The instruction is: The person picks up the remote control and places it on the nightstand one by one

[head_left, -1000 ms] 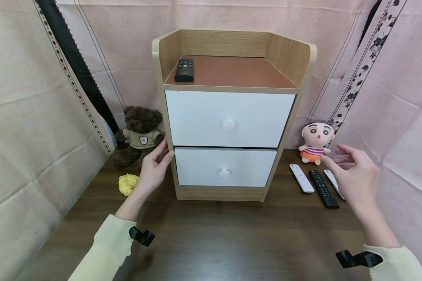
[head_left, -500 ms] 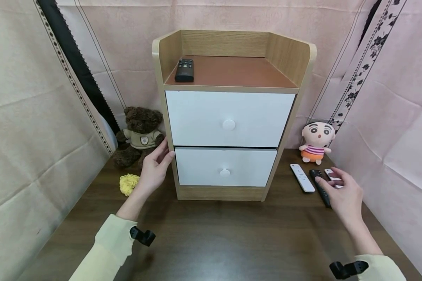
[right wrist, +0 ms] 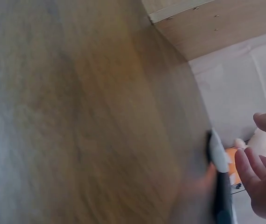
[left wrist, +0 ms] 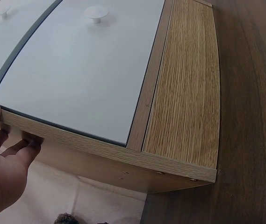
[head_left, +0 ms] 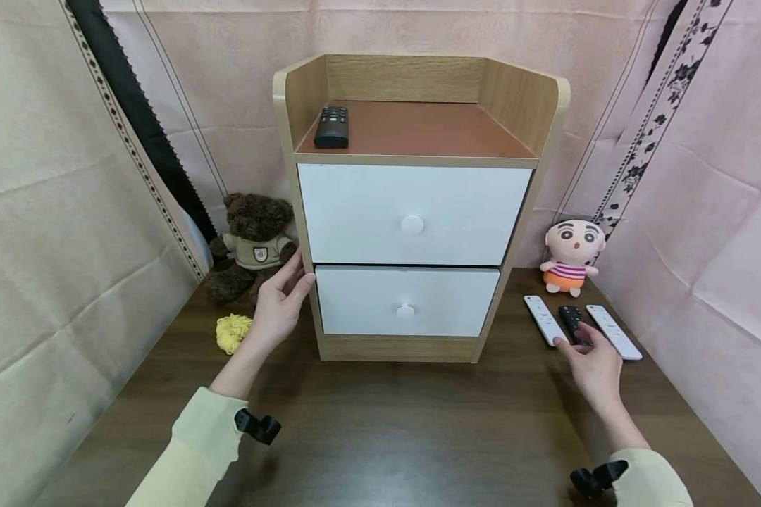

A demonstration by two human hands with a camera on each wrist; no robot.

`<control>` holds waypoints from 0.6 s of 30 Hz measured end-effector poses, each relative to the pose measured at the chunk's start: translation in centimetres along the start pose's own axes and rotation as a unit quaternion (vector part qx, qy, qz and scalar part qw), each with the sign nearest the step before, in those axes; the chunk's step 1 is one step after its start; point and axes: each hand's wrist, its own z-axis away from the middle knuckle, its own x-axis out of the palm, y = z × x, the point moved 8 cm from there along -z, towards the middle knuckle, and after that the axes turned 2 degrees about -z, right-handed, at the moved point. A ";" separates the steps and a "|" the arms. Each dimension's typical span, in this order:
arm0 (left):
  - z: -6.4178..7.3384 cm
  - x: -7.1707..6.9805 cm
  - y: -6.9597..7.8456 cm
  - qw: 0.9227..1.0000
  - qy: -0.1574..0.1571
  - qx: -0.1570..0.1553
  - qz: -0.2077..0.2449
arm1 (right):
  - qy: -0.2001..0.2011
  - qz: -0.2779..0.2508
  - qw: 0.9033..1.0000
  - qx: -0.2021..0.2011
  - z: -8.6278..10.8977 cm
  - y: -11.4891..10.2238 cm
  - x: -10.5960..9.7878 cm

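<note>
My left hand (head_left: 277,304) rests on the left side of a small wooden cabinet (head_left: 398,348); in the left wrist view its fingertips touch the side panel near the front edge (left wrist: 76,135). Over on the right, my right hand (head_left: 596,366) hovers low over a black remote control (head_left: 571,318), hiding its lower half. Its thumb is by the near end of a white remote control (head_left: 543,318). Another white remote control (head_left: 614,332) lies to the right. In the right wrist view the fingers (right wrist: 247,170) look loosely bent, with no remote between them.
The cabinet has two white drawers (head_left: 361,211) with round knobs, both closed. A dark remote (head_left: 332,128) lies on its top shelf. A brown teddy bear (head_left: 254,218) and a yellow crumpled cloth-like thing (head_left: 231,332) are left; a cartoon doll (head_left: 572,255) sits behind the remotes.
My right hand has moved left and toward me, passing from above the right white remote to the black one and uncovering the right one. The left hand has stayed at the cabinet.
</note>
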 end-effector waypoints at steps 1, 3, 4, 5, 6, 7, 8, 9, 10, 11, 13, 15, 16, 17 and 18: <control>0.0 0.0 0.0 1.000 0.000 0.001 0.000 | -0.004 0.001 1.000 0.006 0.0 0.3 0.3; 0.1 -0.1 0.1 1.000 0.000 0.001 0.001 | -0.011 0.007 1.000 0.019 -0.1 0.8 1.0; 0.0 -0.1 0.1 1.000 0.000 0.002 0.001 | -0.013 0.010 1.000 0.024 -0.2 1.0 1.3; 0.1 -0.1 0.1 1.000 0.000 0.001 0.002 | -0.015 0.015 0.999 0.028 -0.2 1.1 1.6; 0.1 -0.1 0.1 1.000 0.000 0.001 0.003 | -0.017 0.017 0.999 0.031 -0.3 1.2 1.9; 0.1 -0.1 0.1 1.000 0.000 0.000 0.005 | -0.018 0.017 0.999 0.036 -0.4 1.4 2.2; 0.1 -0.1 0.1 1.000 -0.001 -0.001 0.005 | -0.018 0.019 0.999 0.038 -0.5 1.5 2.4; 0.1 -0.1 0.0 1.000 -0.001 -0.002 0.005 | -0.016 0.019 0.999 0.040 -0.6 1.5 2.6; 0.1 -0.1 0.0 1.000 -0.002 -0.003 0.006 | -0.014 0.020 0.999 0.042 -0.7 1.6 2.7; 0.1 -0.1 -0.1 1.000 -0.003 -0.005 0.007 | -0.010 0.019 0.999 0.044 -0.7 1.7 2.9; 0.1 0.0 -0.1 1.000 -0.004 -0.007 0.007 | -0.004 0.017 0.999 0.047 -0.8 1.8 3.1; 0.1 0.0 -0.2 1.000 -0.004 -0.007 0.009 | -0.001 0.016 0.999 0.049 -0.9 1.8 3.3; 0.1 0.0 -0.1 1.000 -0.004 -0.007 0.009 | -0.001 0.016 0.999 0.050 -0.9 1.9 3.4; 0.0 0.0 -0.1 1.000 -0.003 -0.007 0.010 | 0.000 0.015 0.999 0.052 -1.0 1.9 3.5; 0.0 0.0 -0.1 1.000 -0.003 -0.006 0.009 | -0.001 0.016 0.998 0.052 -1.0 1.9 3.6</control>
